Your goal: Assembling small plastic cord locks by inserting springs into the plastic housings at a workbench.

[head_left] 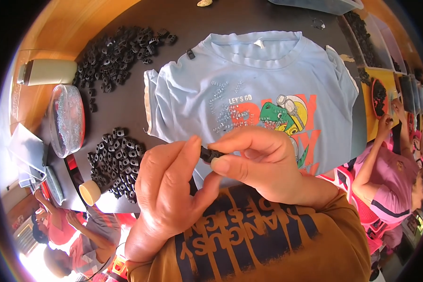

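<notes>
Between both hands, over the lower edge of a spread light-blue T-shirt, is a small black plastic claw clip. My left hand pinches its left end with thumb and forefinger. My right hand grips the other end between thumb and fingers. The fingertips hide much of the clip. Many tiny metal springs lie scattered on the shirt's printed front. One more black clip piece rests by the shirt's left shoulder.
Piles of black clip pieces lie at the far left and near left. Beside them stand a clear round dish of springs, a cream cup and a pale cylinder. Other people work at right and lower left.
</notes>
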Demonstrator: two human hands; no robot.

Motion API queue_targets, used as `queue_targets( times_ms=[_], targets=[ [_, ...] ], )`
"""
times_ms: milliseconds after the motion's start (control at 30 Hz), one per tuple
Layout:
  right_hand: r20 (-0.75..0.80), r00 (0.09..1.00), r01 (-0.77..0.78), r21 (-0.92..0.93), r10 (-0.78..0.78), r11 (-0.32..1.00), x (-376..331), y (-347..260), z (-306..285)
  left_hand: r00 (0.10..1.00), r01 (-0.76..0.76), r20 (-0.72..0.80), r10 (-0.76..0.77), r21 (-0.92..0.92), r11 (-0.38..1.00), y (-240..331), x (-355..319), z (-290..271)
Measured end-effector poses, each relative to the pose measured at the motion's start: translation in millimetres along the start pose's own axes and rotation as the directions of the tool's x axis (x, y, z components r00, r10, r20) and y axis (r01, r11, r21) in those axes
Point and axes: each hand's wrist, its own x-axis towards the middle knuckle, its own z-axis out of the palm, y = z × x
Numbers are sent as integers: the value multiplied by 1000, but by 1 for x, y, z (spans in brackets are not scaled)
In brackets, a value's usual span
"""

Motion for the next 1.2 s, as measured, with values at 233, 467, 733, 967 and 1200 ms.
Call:
queue_targets(
  times_ms=[233,467,733,967,1200],
  targets=[
    [46,992,-128,200,121,971,0,-3,2,991,-104,-62,115,159,982,1,-2,5],
    [8,999,-44,99,44,994,2,0,2,967,-245,-33,254,166,955,-7,6,6],
    [57,969,-248,249,242,936,1,-9,0,1000,-28,-13,27,-49,998,-11,21,-2],
    [93,956,-291,237,277,927,-3,-10,-1,929,360,72,-363,-394,846,-22,107,10],
    [193,943,-314,241,272,918,5,-4,-2,995,37,100,-10,-267,963,-28,257,45]
  ],
)
